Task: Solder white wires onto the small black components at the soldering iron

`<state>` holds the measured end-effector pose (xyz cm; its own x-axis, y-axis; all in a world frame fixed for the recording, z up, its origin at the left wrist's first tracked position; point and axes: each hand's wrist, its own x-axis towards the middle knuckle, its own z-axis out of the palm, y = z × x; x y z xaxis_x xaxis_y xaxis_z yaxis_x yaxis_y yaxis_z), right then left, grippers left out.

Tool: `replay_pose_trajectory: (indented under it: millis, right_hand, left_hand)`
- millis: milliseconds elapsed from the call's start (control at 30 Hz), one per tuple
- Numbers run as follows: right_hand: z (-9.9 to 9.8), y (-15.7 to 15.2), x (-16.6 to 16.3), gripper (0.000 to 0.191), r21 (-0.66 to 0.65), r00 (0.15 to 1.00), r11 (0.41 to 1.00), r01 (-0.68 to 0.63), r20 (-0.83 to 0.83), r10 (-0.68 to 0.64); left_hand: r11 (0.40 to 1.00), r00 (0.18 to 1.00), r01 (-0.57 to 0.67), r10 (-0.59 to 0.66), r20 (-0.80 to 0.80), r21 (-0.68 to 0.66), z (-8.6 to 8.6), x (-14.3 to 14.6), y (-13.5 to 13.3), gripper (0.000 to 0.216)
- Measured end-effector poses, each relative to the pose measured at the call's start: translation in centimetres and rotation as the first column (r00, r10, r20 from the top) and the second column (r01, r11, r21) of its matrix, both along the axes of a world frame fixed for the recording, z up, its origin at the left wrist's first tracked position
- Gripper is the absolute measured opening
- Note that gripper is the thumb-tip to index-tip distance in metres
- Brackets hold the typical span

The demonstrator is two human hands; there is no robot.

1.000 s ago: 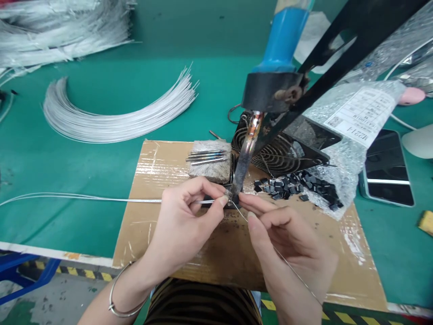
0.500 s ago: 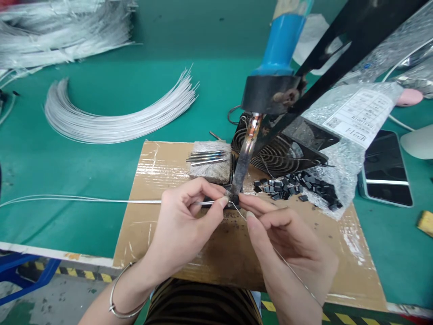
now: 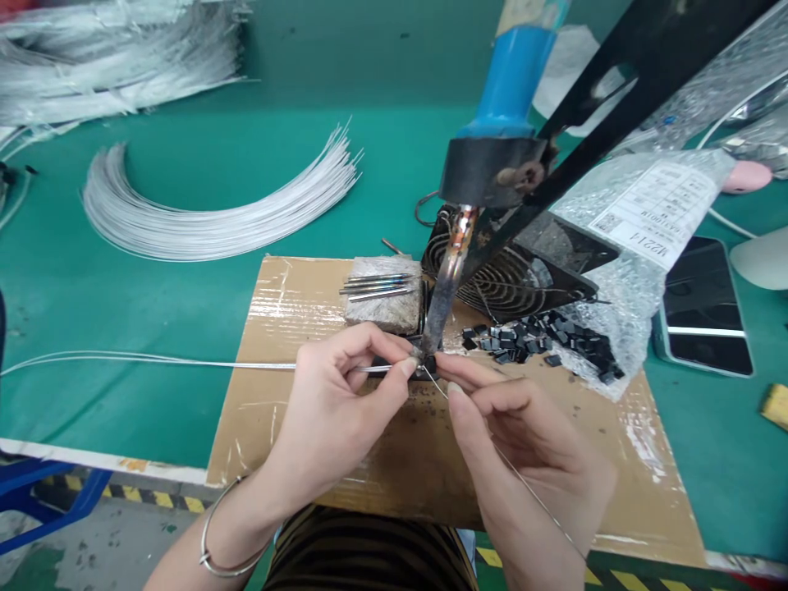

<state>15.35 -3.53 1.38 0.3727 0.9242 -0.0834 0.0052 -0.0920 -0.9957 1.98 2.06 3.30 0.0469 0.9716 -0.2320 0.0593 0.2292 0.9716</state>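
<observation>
Here the left hand (image 3: pixel 336 394) pinches the white wire (image 3: pixel 153 361) that trails left across the table (image 3: pixel 185 304), while the right hand (image 3: pixel 523 443) pinches a thin solder strand (image 3: pixel 529 492), both ends meeting under the soldering iron tip (image 3: pixel 431 328) over the cardboard (image 3: pixel 277 320).

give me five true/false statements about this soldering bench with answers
1. The left hand pinches a white wire that runs off to the left. True.
2. The iron tip points down between the two hands. True.
3. The right hand is empty. False: it holds a thin wire up to the tip.
4. The black parts lie in a metal tray. False: they spill from a plastic bag onto the cardboard.
5. A phone lies on the right of the mat. True.
</observation>
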Motion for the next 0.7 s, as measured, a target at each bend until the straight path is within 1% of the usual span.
replay_pose_trajectory:
  millis: [200, 700]
  right_hand:
    - [0.32, 0.03, -0.23, 0.021, -0.045, 0.999, 0.999, 0.030, -0.021, -0.031]
    - [0.34, -0.04, -0.46, 0.021, -0.020, 0.999, 0.999, 0.028, 0.018, -0.028]
  left_hand:
    - [1.000, 1.000, 0.000, 0.000, 0.000, -0.003, -0.15, -0.07, 0.13, 0.014]
    - [1.000, 1.000, -0.009, 0.009, -0.017, 0.012, 0.08, -0.14, 0.25, 0.013]
